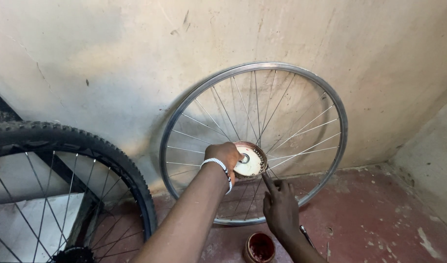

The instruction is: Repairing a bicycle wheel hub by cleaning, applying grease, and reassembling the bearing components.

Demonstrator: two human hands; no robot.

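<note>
Left hand (pixel 227 155) seemingly on hub (pixel 251 160)

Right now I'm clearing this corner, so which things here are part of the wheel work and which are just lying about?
In use:
bare wheel rim leaning on the wall
hub disc, held by the left hand
right hand, forefinger at the disc's edge
small pot of red-brown grease

Lying about:
tyred wheel
thin metal tool on the floor

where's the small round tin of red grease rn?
In the head view, the small round tin of red grease sits on the red floor at the bottom edge, just left of the right hand and below the bare silver spoked wheel leaning on the wall.
</note>
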